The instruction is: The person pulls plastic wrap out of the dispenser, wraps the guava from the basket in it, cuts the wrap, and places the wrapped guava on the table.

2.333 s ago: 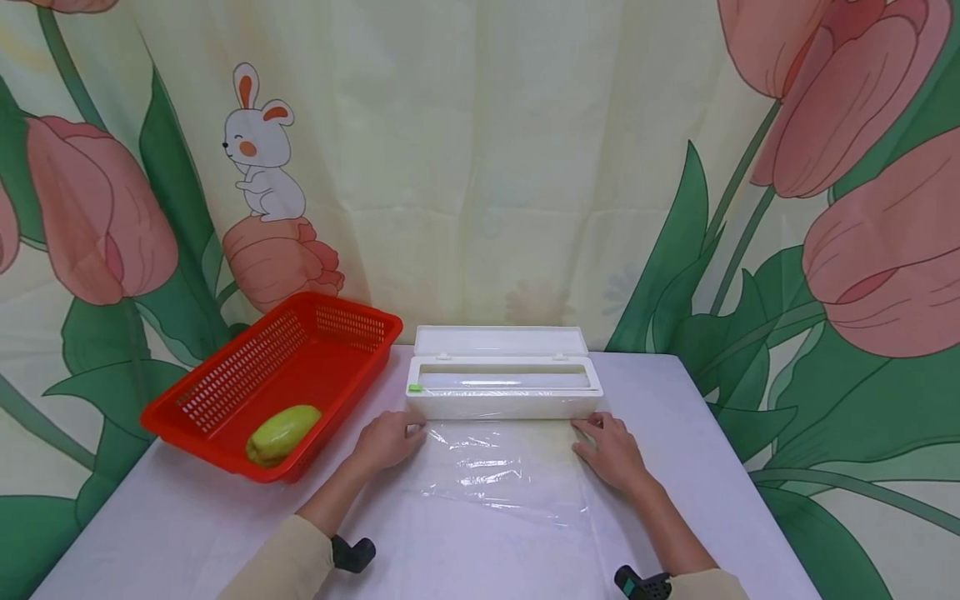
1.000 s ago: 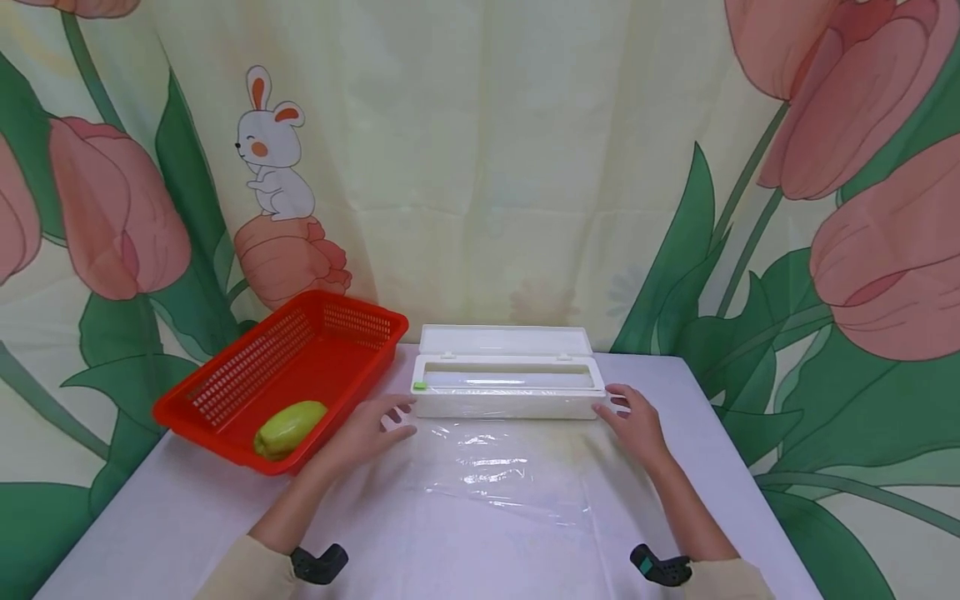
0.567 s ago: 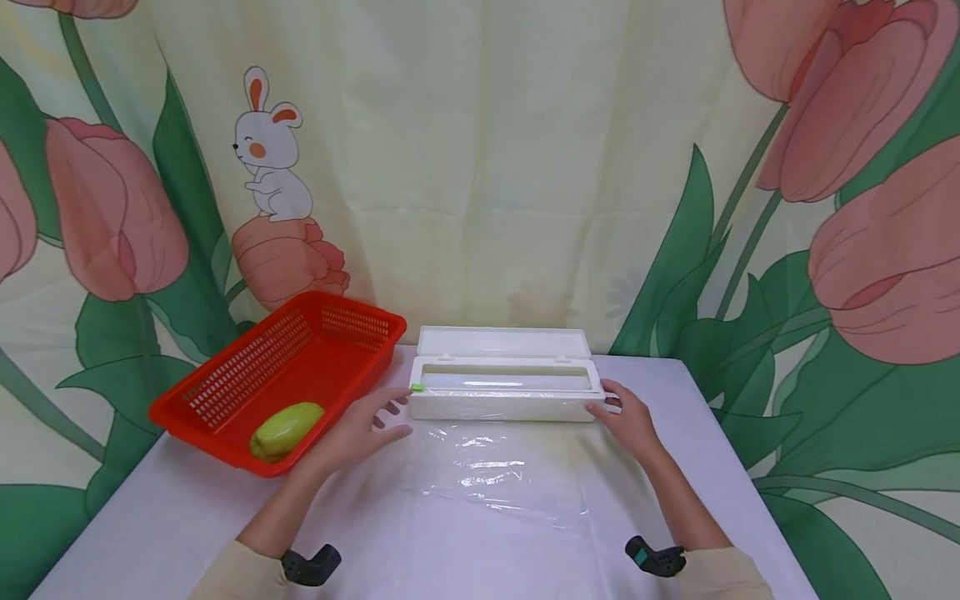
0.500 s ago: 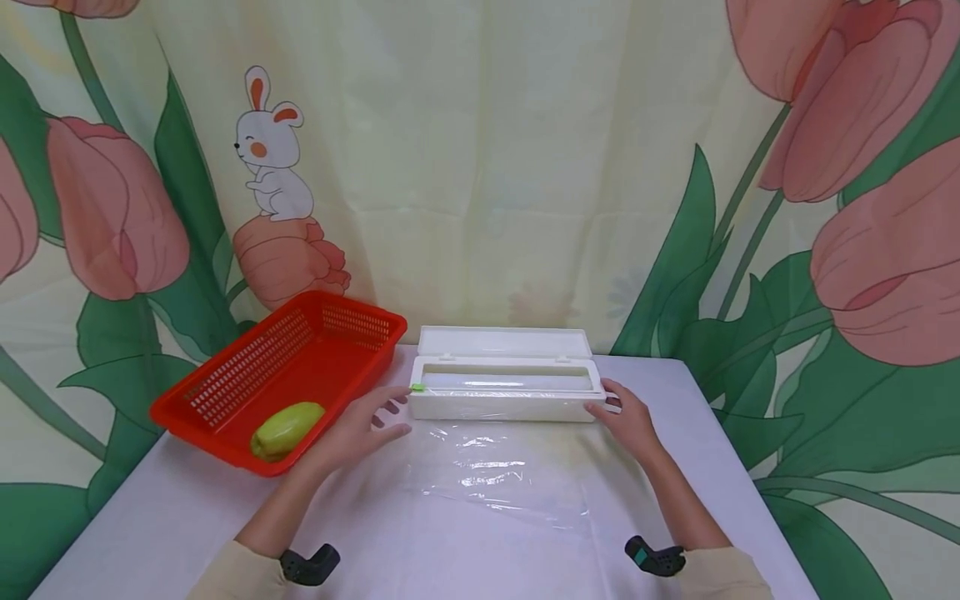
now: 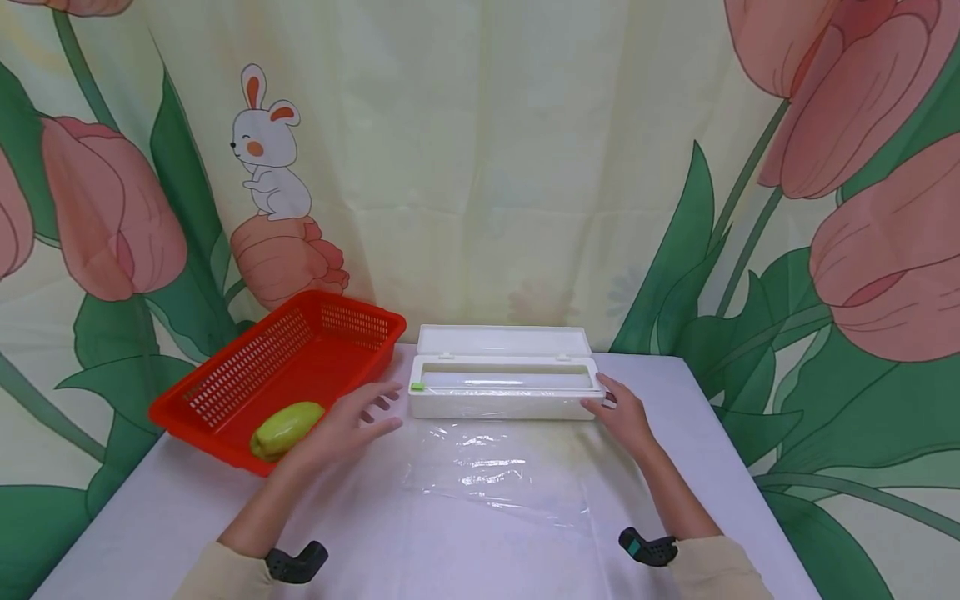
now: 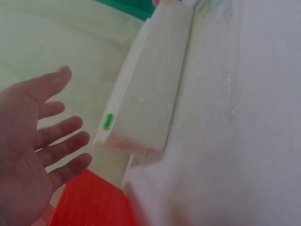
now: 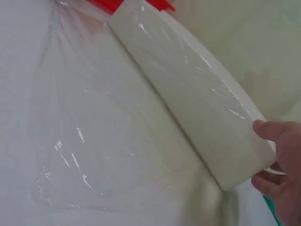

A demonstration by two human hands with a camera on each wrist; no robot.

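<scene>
white box [image 5: 502,406] on pale cloth [image 5: 465,567], tulip curtain [image 5: 510,167] behind; right hand [image 5: 621,415] grips it, left hand [image 5: 347,423] spread.

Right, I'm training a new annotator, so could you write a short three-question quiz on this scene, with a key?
1. Which hand touches the long white plastic box: (a) left, (b) right, (c) both?
2. True or false: the box's flat white lid is open.
3. Fill in: the yellow-green oval produce item lies ____ the red rectangular plastic basket.

Key: 1. b, the right bare hand; 2. true; 3. inside.
</scene>
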